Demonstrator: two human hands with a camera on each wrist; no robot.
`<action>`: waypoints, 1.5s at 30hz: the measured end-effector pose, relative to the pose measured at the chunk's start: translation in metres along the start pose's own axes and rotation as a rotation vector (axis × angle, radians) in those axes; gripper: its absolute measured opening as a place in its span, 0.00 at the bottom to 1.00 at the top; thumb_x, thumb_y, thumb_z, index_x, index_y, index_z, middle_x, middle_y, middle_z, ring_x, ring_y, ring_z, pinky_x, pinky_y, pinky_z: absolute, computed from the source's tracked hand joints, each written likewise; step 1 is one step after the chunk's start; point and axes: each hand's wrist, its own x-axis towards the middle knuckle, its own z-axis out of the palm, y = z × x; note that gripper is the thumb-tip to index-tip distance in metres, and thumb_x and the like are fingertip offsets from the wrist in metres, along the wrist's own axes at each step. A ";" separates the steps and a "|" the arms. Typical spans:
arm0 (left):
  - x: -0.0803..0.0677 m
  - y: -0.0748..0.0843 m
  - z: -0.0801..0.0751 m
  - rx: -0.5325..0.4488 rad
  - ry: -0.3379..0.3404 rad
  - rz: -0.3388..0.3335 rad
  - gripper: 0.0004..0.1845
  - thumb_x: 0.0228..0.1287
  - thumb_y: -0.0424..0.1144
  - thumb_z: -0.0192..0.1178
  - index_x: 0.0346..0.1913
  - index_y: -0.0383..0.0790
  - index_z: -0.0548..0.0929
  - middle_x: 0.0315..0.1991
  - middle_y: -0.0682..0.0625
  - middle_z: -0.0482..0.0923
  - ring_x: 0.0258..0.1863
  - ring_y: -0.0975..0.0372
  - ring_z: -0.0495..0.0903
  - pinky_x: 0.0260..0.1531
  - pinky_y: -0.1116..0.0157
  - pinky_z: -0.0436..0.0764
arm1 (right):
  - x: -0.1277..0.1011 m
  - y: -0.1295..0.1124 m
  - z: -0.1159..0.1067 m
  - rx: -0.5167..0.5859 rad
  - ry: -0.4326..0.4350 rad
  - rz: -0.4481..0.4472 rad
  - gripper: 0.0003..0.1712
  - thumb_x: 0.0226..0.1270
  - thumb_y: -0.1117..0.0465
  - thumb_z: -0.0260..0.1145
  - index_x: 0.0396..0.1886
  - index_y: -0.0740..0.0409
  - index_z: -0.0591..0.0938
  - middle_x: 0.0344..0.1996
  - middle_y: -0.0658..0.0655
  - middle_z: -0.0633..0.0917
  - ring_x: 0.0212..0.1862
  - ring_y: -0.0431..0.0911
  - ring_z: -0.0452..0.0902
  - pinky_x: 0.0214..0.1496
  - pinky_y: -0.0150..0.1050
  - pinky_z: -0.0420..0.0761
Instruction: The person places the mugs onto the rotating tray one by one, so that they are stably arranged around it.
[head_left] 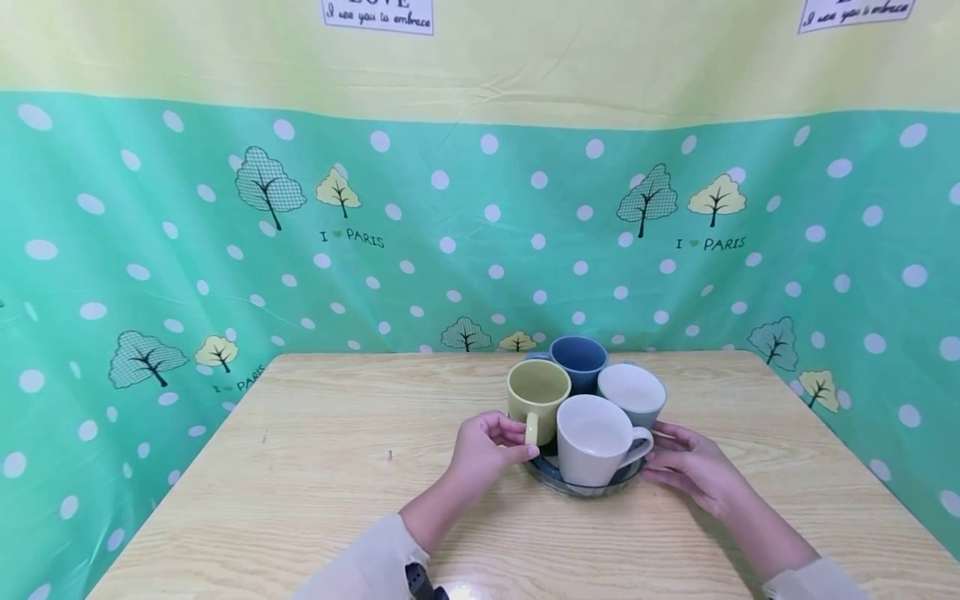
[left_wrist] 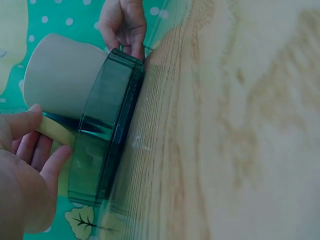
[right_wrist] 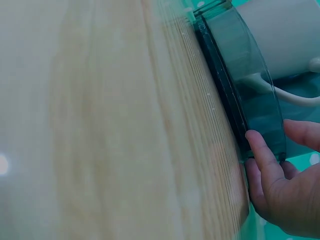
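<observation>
Four mugs stand close together on a dark, see-through round tray (head_left: pixel 551 483): a yellow-green mug (head_left: pixel 517 408), a blue mug (head_left: pixel 577 358), a pale blue-grey mug (head_left: pixel 647 417) and a white mug (head_left: pixel 585 458). My left hand (head_left: pixel 480 454) pinches the yellow-green mug's handle (left_wrist: pixel 56 131), thumb and fingers on either side of it. At the tray's right side, my right hand (head_left: pixel 693 468) grips the edge. In the right wrist view its fingers (right_wrist: pixel 267 167) lie against the tray's outer wall, with the thumb near the rim. The white mug's handle points toward the right hand.
The tray stands on a light wood-grain table (head_left: pixel 300 467), right of its middle. Behind and at both sides hangs a green cloth (head_left: pixel 420 292) with white dots and printed trees. A small dark mark (head_left: pixel 389 455) shows on the table left of the left hand.
</observation>
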 end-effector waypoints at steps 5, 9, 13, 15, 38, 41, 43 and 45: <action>0.004 -0.001 -0.002 -0.013 0.002 0.002 0.15 0.45 0.24 0.75 0.37 0.32 0.83 0.31 0.47 0.85 0.33 0.60 0.84 0.36 0.68 0.85 | -0.001 -0.001 0.002 0.011 0.010 0.000 0.46 0.62 0.79 0.59 0.73 0.75 0.43 0.69 0.81 0.50 0.50 0.47 0.79 0.57 0.51 0.81; 0.006 0.000 -0.004 -0.017 -0.001 0.006 0.15 0.45 0.24 0.74 0.38 0.32 0.83 0.31 0.47 0.85 0.33 0.61 0.84 0.35 0.69 0.85 | -0.002 -0.002 0.003 0.001 0.011 0.003 0.46 0.61 0.79 0.61 0.71 0.76 0.45 0.67 0.80 0.54 0.49 0.48 0.80 0.57 0.51 0.81; 0.006 0.001 -0.008 -0.025 -0.011 0.021 0.15 0.46 0.23 0.74 0.39 0.30 0.83 0.33 0.45 0.85 0.34 0.60 0.84 0.36 0.69 0.86 | -0.003 -0.002 0.004 -0.001 0.007 0.011 0.45 0.59 0.79 0.62 0.69 0.78 0.46 0.61 0.77 0.63 0.47 0.49 0.81 0.55 0.50 0.82; 0.006 0.002 -0.010 -0.025 -0.016 0.027 0.15 0.47 0.23 0.73 0.40 0.29 0.82 0.34 0.44 0.85 0.35 0.59 0.84 0.36 0.69 0.85 | -0.004 -0.003 0.004 0.001 0.002 0.015 0.45 0.59 0.79 0.63 0.69 0.78 0.45 0.59 0.75 0.66 0.46 0.49 0.81 0.55 0.50 0.82; 0.025 -0.006 -0.024 -0.018 0.011 0.042 0.16 0.53 0.26 0.71 0.46 0.31 0.84 0.40 0.43 0.85 0.43 0.57 0.84 0.44 0.68 0.85 | -0.007 -0.006 -0.017 0.040 -0.090 0.011 0.37 0.61 0.78 0.62 0.66 0.77 0.54 0.46 0.55 0.80 0.48 0.49 0.82 0.56 0.49 0.82; 0.025 -0.007 -0.029 -0.037 0.004 0.025 0.17 0.54 0.26 0.70 0.48 0.31 0.84 0.42 0.43 0.85 0.46 0.56 0.83 0.46 0.66 0.84 | -0.008 -0.007 -0.021 0.005 -0.089 0.007 0.36 0.61 0.77 0.64 0.65 0.77 0.57 0.48 0.55 0.80 0.49 0.50 0.81 0.57 0.50 0.81; 0.024 -0.007 -0.033 -0.040 0.012 0.026 0.17 0.54 0.27 0.70 0.48 0.30 0.84 0.42 0.42 0.85 0.47 0.55 0.83 0.48 0.65 0.84 | -0.009 -0.008 -0.023 -0.037 -0.073 0.007 0.38 0.62 0.75 0.64 0.67 0.79 0.56 0.51 0.58 0.78 0.50 0.50 0.81 0.57 0.50 0.81; 0.022 -0.007 -0.038 -0.023 0.024 0.040 0.16 0.55 0.28 0.70 0.48 0.29 0.83 0.43 0.41 0.85 0.48 0.55 0.82 0.50 0.64 0.83 | -0.010 -0.009 -0.026 -0.078 -0.053 0.008 0.40 0.62 0.74 0.64 0.68 0.80 0.54 0.55 0.65 0.75 0.50 0.50 0.80 0.57 0.50 0.81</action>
